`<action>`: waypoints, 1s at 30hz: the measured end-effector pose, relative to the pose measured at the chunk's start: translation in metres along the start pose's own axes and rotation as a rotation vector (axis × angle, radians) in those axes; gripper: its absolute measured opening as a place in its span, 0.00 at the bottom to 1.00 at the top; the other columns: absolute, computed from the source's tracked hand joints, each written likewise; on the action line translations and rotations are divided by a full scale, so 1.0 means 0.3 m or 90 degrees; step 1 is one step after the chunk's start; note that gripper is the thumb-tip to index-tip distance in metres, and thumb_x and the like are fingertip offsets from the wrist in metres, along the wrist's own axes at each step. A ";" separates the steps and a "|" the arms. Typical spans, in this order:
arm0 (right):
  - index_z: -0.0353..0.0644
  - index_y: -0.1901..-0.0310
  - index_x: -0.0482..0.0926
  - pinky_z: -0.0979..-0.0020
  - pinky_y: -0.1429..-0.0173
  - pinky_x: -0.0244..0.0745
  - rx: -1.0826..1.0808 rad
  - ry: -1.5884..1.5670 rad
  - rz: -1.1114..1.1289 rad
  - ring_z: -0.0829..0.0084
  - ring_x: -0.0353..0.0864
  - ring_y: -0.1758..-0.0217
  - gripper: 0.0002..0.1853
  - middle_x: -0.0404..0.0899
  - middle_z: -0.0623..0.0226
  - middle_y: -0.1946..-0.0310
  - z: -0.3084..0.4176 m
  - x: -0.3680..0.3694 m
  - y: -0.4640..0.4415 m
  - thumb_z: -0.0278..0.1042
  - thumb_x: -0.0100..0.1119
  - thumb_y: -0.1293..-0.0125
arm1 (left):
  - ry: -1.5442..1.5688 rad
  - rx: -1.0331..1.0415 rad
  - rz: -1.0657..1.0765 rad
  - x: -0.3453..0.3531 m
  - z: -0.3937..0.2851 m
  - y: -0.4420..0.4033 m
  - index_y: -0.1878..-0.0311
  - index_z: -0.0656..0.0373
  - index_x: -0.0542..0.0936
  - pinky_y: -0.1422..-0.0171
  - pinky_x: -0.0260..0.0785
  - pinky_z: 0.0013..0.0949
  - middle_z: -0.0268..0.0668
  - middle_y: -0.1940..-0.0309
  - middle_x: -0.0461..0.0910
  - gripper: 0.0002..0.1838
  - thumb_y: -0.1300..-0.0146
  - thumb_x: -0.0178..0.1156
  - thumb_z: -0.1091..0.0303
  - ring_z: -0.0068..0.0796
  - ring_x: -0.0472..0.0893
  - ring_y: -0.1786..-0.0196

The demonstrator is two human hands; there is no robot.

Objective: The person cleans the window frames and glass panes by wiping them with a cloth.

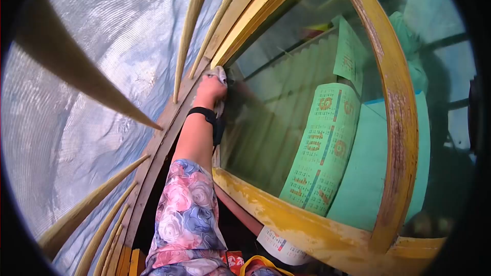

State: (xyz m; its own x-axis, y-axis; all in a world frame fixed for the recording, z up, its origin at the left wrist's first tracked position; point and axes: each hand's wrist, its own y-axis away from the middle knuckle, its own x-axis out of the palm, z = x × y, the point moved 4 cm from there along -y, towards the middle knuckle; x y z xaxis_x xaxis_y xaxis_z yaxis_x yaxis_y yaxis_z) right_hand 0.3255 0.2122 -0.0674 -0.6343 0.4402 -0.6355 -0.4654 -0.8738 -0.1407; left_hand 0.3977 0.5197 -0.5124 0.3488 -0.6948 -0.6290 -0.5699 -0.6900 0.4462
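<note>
My left hand (211, 90) is closed around a crumpled, pale greyish cloth (221, 73), and more of the cloth shows beside the wrist. The hand presses at the corner where the yellow wooden window frame (255, 13) meets the brown sill (169, 117). Just right of the fingers lies the glass pane (255, 117). A black band (202, 113) circles the wrist, below it a floral sleeve (186, 209). Most of the fingertips are hidden by the hand and cloth. My right hand is out of view.
Wooden bars (92, 64) stick out along the left, with bluish mesh sheeting (123, 36) behind them. Through the glass, calendar sheets (322, 143) and a corrugated surface (286, 92) show. A peeling yellow frame post (401, 122) stands at right; a loose calendar page (281, 245) hangs below.
</note>
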 end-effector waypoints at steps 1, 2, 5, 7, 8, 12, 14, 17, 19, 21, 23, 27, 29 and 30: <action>0.33 0.43 0.53 0.65 0.46 0.66 0.010 -0.001 -0.002 0.66 0.70 0.52 0.39 0.68 0.47 0.52 -0.005 0.001 -0.004 0.62 0.41 0.44 | -0.027 -0.011 0.022 0.007 0.005 -0.021 0.47 0.62 0.71 0.40 0.62 0.39 0.56 0.43 0.60 0.24 0.48 0.46 0.61 0.47 0.69 0.44; 0.33 0.43 0.53 0.64 0.46 0.66 0.019 0.002 -0.007 0.65 0.70 0.51 0.39 0.67 0.47 0.52 -0.012 0.002 -0.008 0.61 0.42 0.44 | -0.029 -0.015 0.009 0.005 0.004 -0.034 0.47 0.61 0.70 0.41 0.62 0.39 0.54 0.44 0.62 0.24 0.47 0.46 0.61 0.46 0.70 0.45; 0.34 0.42 0.53 0.63 0.46 0.66 0.052 0.006 -0.016 0.64 0.70 0.51 0.38 0.67 0.46 0.51 -0.026 0.004 -0.013 0.58 0.45 0.45 | -0.050 0.012 0.017 0.038 0.046 -0.063 0.52 0.61 0.75 0.44 0.65 0.39 0.50 0.50 0.70 0.22 0.48 0.47 0.61 0.44 0.72 0.47; 0.34 0.42 0.53 0.62 0.46 0.67 0.061 0.005 -0.019 0.63 0.70 0.50 0.38 0.66 0.46 0.51 -0.025 0.001 -0.013 0.57 0.47 0.46 | -0.084 0.034 0.052 0.040 0.042 -0.007 0.54 0.61 0.76 0.45 0.66 0.39 0.50 0.51 0.71 0.21 0.50 0.48 0.61 0.44 0.73 0.49; 0.34 0.42 0.53 0.61 0.46 0.67 0.063 0.002 -0.017 0.62 0.70 0.50 0.38 0.66 0.45 0.51 -0.022 0.000 -0.017 0.56 0.48 0.47 | -0.114 0.055 0.073 0.049 0.060 0.030 0.57 0.61 0.77 0.47 0.67 0.39 0.50 0.52 0.72 0.20 0.51 0.49 0.61 0.44 0.74 0.50; 0.35 0.42 0.53 0.59 0.46 0.67 0.063 -0.007 -0.010 0.60 0.69 0.49 0.38 0.65 0.45 0.50 0.003 -0.007 -0.021 0.52 0.53 0.48 | -0.142 0.105 0.160 0.096 0.129 0.203 0.59 0.62 0.78 0.50 0.69 0.41 0.51 0.54 0.72 0.18 0.53 0.51 0.63 0.46 0.75 0.54; 0.35 0.42 0.53 0.58 0.46 0.67 0.059 -0.011 -0.001 0.59 0.69 0.49 0.39 0.65 0.44 0.50 0.018 -0.005 -0.022 0.50 0.55 0.49 | -0.156 0.136 0.198 0.133 0.177 0.316 0.59 0.61 0.78 0.50 0.69 0.40 0.49 0.53 0.72 0.18 0.54 0.53 0.65 0.46 0.75 0.54; 0.35 0.41 0.53 0.57 0.46 0.67 0.045 -0.020 0.019 0.57 0.68 0.48 0.39 0.64 0.43 0.49 0.045 0.002 -0.019 0.47 0.58 0.50 | -0.170 0.145 0.290 0.181 0.245 0.493 0.58 0.60 0.78 0.49 0.69 0.40 0.48 0.52 0.70 0.18 0.56 0.55 0.68 0.46 0.75 0.53; 0.36 0.41 0.53 0.56 0.46 0.67 0.037 -0.031 0.029 0.56 0.68 0.47 0.40 0.64 0.43 0.49 0.029 -0.020 -0.015 0.45 0.61 0.51 | -0.256 0.176 0.389 0.160 0.223 0.605 0.58 0.58 0.78 0.49 0.68 0.39 0.47 0.52 0.71 0.18 0.55 0.55 0.68 0.46 0.75 0.52; 0.36 0.41 0.53 0.55 0.46 0.67 0.033 -0.033 0.034 0.55 0.68 0.47 0.40 0.63 0.42 0.48 0.055 -0.010 -0.005 0.44 0.63 0.52 | -0.311 0.239 0.431 0.184 0.255 0.645 0.56 0.56 0.78 0.48 0.68 0.40 0.45 0.52 0.71 0.18 0.54 0.56 0.68 0.44 0.73 0.50; 0.36 0.41 0.53 0.54 0.46 0.67 0.036 -0.040 0.036 0.54 0.68 0.47 0.41 0.63 0.42 0.48 0.078 0.007 0.007 0.42 0.65 0.52 | -0.328 0.252 0.382 0.183 0.268 0.642 0.55 0.57 0.77 0.49 0.67 0.42 0.44 0.51 0.70 0.18 0.52 0.54 0.67 0.44 0.72 0.50; 0.37 0.41 0.52 0.52 0.46 0.68 0.110 -0.092 0.017 0.52 0.67 0.46 0.43 0.62 0.41 0.47 0.108 -0.028 0.013 0.38 0.69 0.54 | -0.672 0.351 0.268 0.281 0.195 0.649 0.62 0.53 0.81 0.56 0.68 0.37 0.40 0.53 0.71 0.14 0.53 0.56 0.62 0.38 0.71 0.51; 0.37 0.41 0.55 0.56 0.47 0.69 0.222 -0.053 -0.064 0.56 0.69 0.47 0.40 0.64 0.46 0.48 0.133 -0.069 0.016 0.43 0.67 0.51 | -0.554 0.263 0.289 0.200 0.184 0.675 0.59 0.49 0.80 0.52 0.67 0.38 0.39 0.51 0.70 0.15 0.52 0.57 0.60 0.38 0.69 0.48; 0.40 0.43 0.57 0.60 0.47 0.68 0.472 -0.217 -0.231 0.60 0.69 0.49 0.34 0.64 0.51 0.48 0.116 -0.121 0.031 0.46 0.59 0.46 | -0.435 0.178 0.310 0.151 0.184 0.688 0.56 0.46 0.79 0.49 0.66 0.39 0.38 0.49 0.69 0.17 0.51 0.58 0.58 0.38 0.67 0.45</action>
State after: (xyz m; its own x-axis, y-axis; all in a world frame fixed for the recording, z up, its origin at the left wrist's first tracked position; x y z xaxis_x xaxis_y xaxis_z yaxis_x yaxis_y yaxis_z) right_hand 0.3227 0.1954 -0.0191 -0.4640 0.8049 -0.3699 -0.8779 -0.3620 0.3135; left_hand 0.2549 0.3570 -0.4840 -0.4498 -0.5639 -0.6926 -0.7319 -0.2117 0.6476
